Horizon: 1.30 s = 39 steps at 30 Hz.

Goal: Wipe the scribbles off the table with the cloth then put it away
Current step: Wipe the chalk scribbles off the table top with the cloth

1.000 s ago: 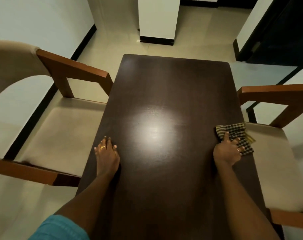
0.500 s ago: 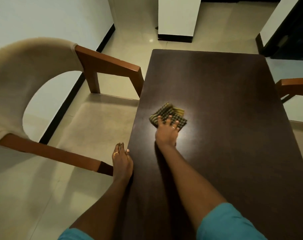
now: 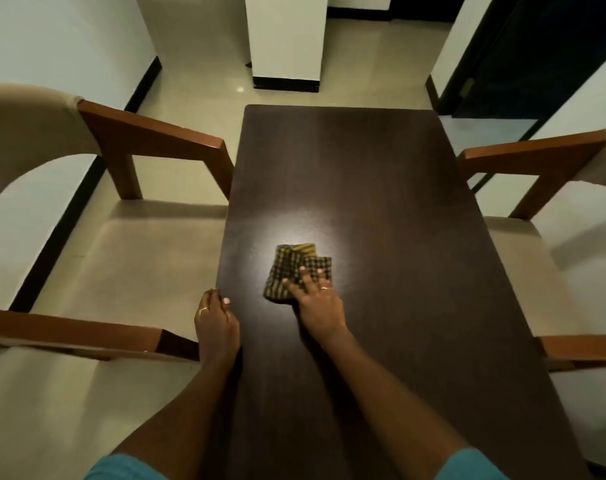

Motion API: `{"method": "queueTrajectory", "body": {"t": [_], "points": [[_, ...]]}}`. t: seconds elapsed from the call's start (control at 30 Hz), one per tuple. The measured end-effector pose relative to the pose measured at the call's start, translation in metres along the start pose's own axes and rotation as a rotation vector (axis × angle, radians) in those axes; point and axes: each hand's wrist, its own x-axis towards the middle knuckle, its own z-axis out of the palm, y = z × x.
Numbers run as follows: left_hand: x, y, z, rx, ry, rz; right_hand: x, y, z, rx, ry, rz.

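Your right hand presses flat, fingers spread, on the cloth mid-counter. Your left hand rests at the counter's edge, grip unclear. Press evenly and overlap strokes.

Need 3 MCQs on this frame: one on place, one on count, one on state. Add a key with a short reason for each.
1. Where is the cloth?
A. on a chair seat
B. on the floor
C. on the table, left of its middle

2. How many chairs flank the table?
A. one
B. two
C. four

3. What is the right hand doing?
A. pressing the cloth with spread fingers
B. hanging free
C. gripping an armrest

Key:
1 C: the cloth lies on the dark top, nearer the left edge.
2 B: one chair stands on each long side.
3 A: the fingers lie straight on the cloth.
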Motion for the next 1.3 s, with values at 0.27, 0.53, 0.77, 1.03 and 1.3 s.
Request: {"method": "queueTrajectory", "body": {"t": [0.27, 0.53, 0.77, 1.03, 1.3], "points": [[-0.041, 0.014, 0.022, 0.089, -0.112, 0.102, -0.050, 0.182, -0.038, 0.040, 0.074, 0.572], [-0.083, -0.010, 0.009, 0.111, -0.052, 0.020, -0.124, 0.238, -0.023, 0.076, 0.101, 0.911], [-0.122, -0.024, -0.013, 0.037, 0.014, -0.063, -0.119, 0.123, 0.007, 0.053, 0.072, 0.759], [-0.179, -0.048, -0.029, 0.032, 0.099, -0.121, -0.145, -0.052, 0.043, -0.002, -0.052, 0.078], [-0.224, -0.058, -0.034, 0.076, 0.050, -0.122, -0.233, -0.064, 0.051, -0.072, -0.110, -0.301]]}}
